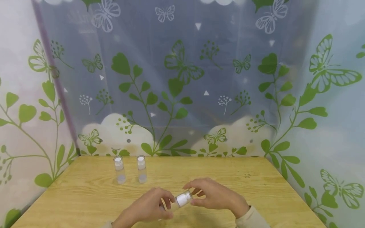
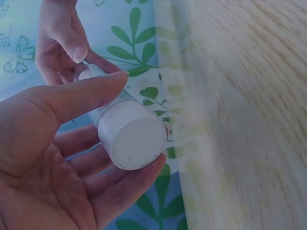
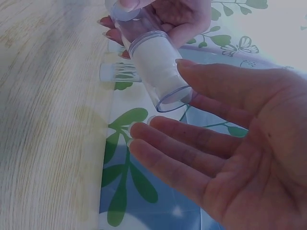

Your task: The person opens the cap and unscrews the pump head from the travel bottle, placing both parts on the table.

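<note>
A small clear bottle with a white cap under a transparent overcap (image 1: 183, 198) is held tilted above the table, its cap end toward the right. My left hand (image 1: 152, 204) grips its lower end between thumb and fingers; in the left wrist view the round white base (image 2: 136, 139) faces the camera. At the cap end is my right hand (image 1: 215, 193), with its thumb beside the clear overcap (image 3: 160, 72). In the right wrist view, that hand's fingers (image 3: 177, 158) extend fairly straight, spread away from the bottle.
Two similar clear bottles, one on the left (image 1: 119, 171) and one on the right (image 1: 141, 169), stand upright toward the back left of the wooden table (image 1: 85, 202). A patterned curtain with leaves and butterflies (image 1: 182, 95) hangs behind the table and along its sides.
</note>
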Demonstrator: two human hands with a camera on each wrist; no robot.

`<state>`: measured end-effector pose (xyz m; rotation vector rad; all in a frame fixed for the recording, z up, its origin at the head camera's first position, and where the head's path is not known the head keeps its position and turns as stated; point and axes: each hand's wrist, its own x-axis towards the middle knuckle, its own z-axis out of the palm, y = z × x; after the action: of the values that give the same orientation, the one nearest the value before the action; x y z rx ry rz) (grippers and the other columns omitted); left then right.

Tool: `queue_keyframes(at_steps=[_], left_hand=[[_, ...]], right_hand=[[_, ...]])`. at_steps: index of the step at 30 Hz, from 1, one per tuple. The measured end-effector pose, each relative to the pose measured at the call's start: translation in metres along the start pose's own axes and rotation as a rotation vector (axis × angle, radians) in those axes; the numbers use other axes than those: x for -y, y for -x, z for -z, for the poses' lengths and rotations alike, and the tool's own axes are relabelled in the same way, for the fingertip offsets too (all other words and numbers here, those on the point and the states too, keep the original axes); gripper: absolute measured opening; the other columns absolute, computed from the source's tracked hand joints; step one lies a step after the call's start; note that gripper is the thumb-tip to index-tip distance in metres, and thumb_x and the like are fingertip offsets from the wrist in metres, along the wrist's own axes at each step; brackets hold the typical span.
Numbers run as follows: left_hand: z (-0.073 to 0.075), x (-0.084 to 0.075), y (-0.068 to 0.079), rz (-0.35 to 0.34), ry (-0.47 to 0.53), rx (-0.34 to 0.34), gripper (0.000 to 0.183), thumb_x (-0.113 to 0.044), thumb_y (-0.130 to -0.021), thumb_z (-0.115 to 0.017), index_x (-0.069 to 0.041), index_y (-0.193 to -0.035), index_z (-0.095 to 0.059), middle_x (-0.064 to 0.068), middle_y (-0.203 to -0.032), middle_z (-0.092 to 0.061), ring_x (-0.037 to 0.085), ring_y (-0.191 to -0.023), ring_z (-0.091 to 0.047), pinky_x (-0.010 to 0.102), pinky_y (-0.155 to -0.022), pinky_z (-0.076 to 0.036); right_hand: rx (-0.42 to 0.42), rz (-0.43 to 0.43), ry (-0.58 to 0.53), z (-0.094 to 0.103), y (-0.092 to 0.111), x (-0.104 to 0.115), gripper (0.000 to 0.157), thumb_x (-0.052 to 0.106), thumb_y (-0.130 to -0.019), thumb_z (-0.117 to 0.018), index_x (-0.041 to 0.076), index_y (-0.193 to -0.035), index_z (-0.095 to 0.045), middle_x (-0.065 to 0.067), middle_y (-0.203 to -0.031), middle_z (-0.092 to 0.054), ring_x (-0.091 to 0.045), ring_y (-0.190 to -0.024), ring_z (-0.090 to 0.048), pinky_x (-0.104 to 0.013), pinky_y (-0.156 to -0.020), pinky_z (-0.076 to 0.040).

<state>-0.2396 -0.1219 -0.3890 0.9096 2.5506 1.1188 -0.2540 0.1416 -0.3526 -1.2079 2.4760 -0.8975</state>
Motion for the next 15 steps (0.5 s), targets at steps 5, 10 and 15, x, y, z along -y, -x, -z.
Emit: queue_keyframes(at_steps=[5, 10, 15], left_hand=[[-0.0003, 0.0015, 0.002, 0.006, -0.006, -0.007, 0.032, -0.022, -0.076, -0.078, -0.009, -0.104, -0.069, -0.007, -0.079, -0.066, 0.002, -0.066, -0.06, 0.019, -0.06, -0.05], [-0.0022, 0.0036, 0.004, 0.005, -0.007, -0.007, 0.034, -0.023, -0.076, -0.078, -0.008, -0.105, -0.069, -0.007, -0.08, -0.067, 0.001, -0.065, -0.06, 0.018, -0.06, -0.05], [-0.0005, 0.0022, 0.0025, 0.0, -0.028, -0.016, 0.034, -0.022, -0.075, -0.079, -0.007, -0.105, -0.069, -0.004, -0.081, -0.068, 0.001, -0.064, -0.059, 0.018, -0.059, -0.05]], right_hand=[[0.002, -0.009, -0.025, -0.0025, -0.0001, -0.0013, 0.042, 0.026, -0.092, -0.062, 0.019, -0.132, -0.052, -0.007, -0.135, -0.056, -0.015, -0.11, -0.063, -0.018, -0.083, -0.052], [0.006, -0.004, -0.037, -0.0049, -0.0003, -0.0019, 0.044, 0.026, -0.092, -0.062, 0.019, -0.134, -0.05, -0.005, -0.136, -0.054, -0.017, -0.111, -0.062, -0.021, -0.085, -0.053], [0.006, 0.001, -0.037, -0.0039, -0.004, -0.0005, 0.045, 0.024, -0.092, -0.062, 0.018, -0.135, -0.05, -0.005, -0.137, -0.054, -0.018, -0.112, -0.062, -0.023, -0.086, -0.053]])
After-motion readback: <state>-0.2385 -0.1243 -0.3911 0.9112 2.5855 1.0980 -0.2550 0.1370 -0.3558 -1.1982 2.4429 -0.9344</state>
